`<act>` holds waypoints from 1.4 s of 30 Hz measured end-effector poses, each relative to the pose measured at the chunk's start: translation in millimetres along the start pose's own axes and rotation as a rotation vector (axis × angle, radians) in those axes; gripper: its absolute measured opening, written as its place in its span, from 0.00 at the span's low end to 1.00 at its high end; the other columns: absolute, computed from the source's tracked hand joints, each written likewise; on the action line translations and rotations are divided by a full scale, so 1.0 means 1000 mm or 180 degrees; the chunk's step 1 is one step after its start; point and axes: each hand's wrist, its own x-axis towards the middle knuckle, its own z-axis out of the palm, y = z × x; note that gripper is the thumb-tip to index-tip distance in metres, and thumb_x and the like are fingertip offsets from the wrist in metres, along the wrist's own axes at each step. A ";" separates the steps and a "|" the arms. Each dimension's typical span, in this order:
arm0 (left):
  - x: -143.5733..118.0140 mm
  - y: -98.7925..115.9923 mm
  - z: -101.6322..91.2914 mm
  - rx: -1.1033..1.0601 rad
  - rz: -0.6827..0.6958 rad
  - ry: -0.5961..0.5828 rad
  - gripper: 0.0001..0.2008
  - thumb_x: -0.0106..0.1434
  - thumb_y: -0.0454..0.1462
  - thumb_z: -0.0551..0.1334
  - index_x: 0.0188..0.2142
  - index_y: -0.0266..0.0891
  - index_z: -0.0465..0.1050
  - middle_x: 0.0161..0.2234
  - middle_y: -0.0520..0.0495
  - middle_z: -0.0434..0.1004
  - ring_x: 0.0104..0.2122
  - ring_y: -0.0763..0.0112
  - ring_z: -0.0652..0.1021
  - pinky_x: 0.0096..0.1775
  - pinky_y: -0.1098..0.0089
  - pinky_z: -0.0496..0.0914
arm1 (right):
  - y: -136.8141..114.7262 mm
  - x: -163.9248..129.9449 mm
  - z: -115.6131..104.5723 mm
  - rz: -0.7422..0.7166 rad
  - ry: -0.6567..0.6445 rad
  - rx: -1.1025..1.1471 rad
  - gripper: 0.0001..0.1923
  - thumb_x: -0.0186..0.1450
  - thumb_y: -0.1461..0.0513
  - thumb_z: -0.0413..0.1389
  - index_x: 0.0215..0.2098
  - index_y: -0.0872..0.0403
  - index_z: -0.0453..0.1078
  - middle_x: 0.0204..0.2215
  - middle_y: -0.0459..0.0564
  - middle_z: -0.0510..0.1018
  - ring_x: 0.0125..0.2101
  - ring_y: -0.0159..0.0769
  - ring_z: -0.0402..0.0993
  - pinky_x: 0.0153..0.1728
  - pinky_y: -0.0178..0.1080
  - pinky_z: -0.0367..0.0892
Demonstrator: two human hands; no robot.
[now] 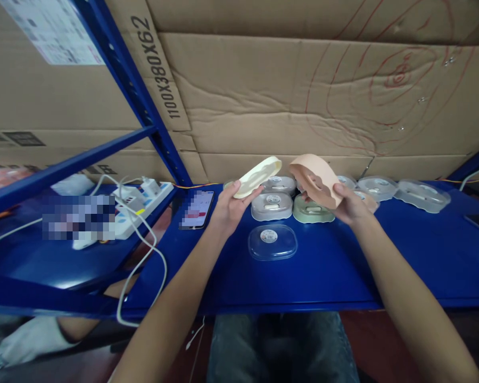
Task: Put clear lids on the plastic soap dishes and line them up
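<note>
My left hand (229, 210) grips a shallow cream plastic tray (259, 178) by its edge, tilted above the table. A deeper peach-coloured plastic tray (318, 181), with a wavy-edged inside, is tipped up in my right hand (350, 205). The two trays are close together but apart. On the blue table in front of me lies a clear plastic lid (277, 248) with a round label. Behind it are a clear-lidded whitish box (271, 208) and a green-based box (312, 211), the latter partly covered by the peach tray.
More clear-lidded boxes (423, 196) stand along the cardboard back wall (239, 80). A phone (197, 209) lies at left, near a white power strip (143, 210) with loose cables (159, 252). A blue metal post (135, 90) rises there. Another person's leg shows at lower left.
</note>
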 end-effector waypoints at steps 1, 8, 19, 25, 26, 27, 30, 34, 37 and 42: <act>0.000 -0.001 -0.001 0.0083 0.0007 -0.0038 0.18 0.63 0.47 0.77 0.42 0.35 0.82 0.53 0.35 0.87 0.64 0.43 0.81 0.70 0.46 0.73 | -0.003 -0.002 -0.003 0.0018 -0.0021 -0.0219 0.42 0.56 0.31 0.68 0.57 0.47 0.80 0.54 0.57 0.87 0.51 0.59 0.85 0.53 0.58 0.81; -0.008 -0.007 0.000 0.0916 0.0034 -0.0397 0.23 0.60 0.48 0.80 0.32 0.40 0.70 0.52 0.42 0.85 0.57 0.51 0.85 0.67 0.48 0.73 | -0.025 -0.077 -0.037 -0.0128 -0.0121 -0.2787 0.44 0.61 0.42 0.74 0.71 0.44 0.71 0.69 0.55 0.77 0.67 0.68 0.74 0.69 0.66 0.70; -0.025 -0.016 0.012 0.2666 0.0678 -0.1552 0.23 0.55 0.42 0.80 0.33 0.43 0.66 0.59 0.36 0.80 0.62 0.48 0.78 0.60 0.54 0.70 | 0.003 -0.153 -0.042 0.0120 -0.0481 -0.3981 0.43 0.66 0.42 0.68 0.75 0.44 0.65 0.72 0.61 0.72 0.71 0.69 0.68 0.67 0.70 0.71; -0.040 -0.024 0.024 0.3391 0.0869 -0.2261 0.24 0.54 0.43 0.80 0.36 0.44 0.65 0.59 0.37 0.79 0.58 0.50 0.80 0.58 0.54 0.71 | 0.011 -0.155 -0.043 -0.0103 -0.0286 -0.3846 0.41 0.68 0.43 0.67 0.74 0.46 0.66 0.68 0.61 0.76 0.69 0.67 0.71 0.65 0.70 0.72; -0.042 -0.025 0.024 0.3390 0.0848 -0.2301 0.23 0.55 0.43 0.79 0.36 0.44 0.65 0.59 0.37 0.79 0.58 0.51 0.80 0.58 0.54 0.71 | 0.011 -0.156 -0.045 -0.0109 -0.0257 -0.3797 0.41 0.67 0.43 0.68 0.74 0.45 0.67 0.67 0.60 0.77 0.68 0.66 0.72 0.64 0.70 0.73; -0.042 -0.025 0.025 0.3388 0.0843 -0.2306 0.23 0.55 0.43 0.79 0.36 0.44 0.65 0.59 0.37 0.79 0.58 0.51 0.80 0.58 0.54 0.71 | 0.011 -0.157 -0.048 -0.0115 -0.0210 -0.3737 0.41 0.67 0.43 0.68 0.73 0.45 0.68 0.66 0.60 0.78 0.67 0.65 0.74 0.63 0.68 0.75; -0.041 -0.024 0.024 0.3366 0.0896 -0.2152 0.23 0.54 0.42 0.79 0.36 0.44 0.65 0.59 0.38 0.80 0.60 0.50 0.79 0.59 0.52 0.70 | 0.005 -0.161 -0.059 -0.0185 0.0226 -0.3547 0.38 0.66 0.43 0.69 0.69 0.45 0.71 0.64 0.58 0.80 0.63 0.63 0.78 0.62 0.66 0.76; -0.037 -0.028 0.020 0.3016 0.0794 -0.1990 0.24 0.54 0.42 0.80 0.35 0.43 0.66 0.60 0.37 0.79 0.61 0.49 0.79 0.60 0.51 0.71 | -0.003 -0.159 -0.063 -0.0420 0.1296 -0.3036 0.37 0.66 0.44 0.70 0.69 0.42 0.72 0.64 0.56 0.80 0.63 0.64 0.79 0.66 0.66 0.72; -0.036 -0.039 0.016 0.2346 0.0417 -0.1918 0.27 0.53 0.41 0.82 0.43 0.44 0.68 0.62 0.37 0.76 0.61 0.51 0.78 0.58 0.53 0.73 | -0.003 -0.142 -0.041 -0.0720 0.1158 -0.2353 0.39 0.65 0.44 0.71 0.71 0.39 0.71 0.70 0.54 0.76 0.69 0.65 0.72 0.71 0.65 0.67; -0.035 -0.048 0.010 0.1768 -0.0051 -0.1789 0.48 0.47 0.41 0.86 0.64 0.49 0.68 0.65 0.39 0.73 0.67 0.46 0.75 0.67 0.48 0.70 | 0.014 -0.102 0.022 -0.1134 0.0579 -0.1998 0.44 0.60 0.46 0.77 0.71 0.43 0.73 0.66 0.54 0.80 0.65 0.59 0.76 0.68 0.63 0.71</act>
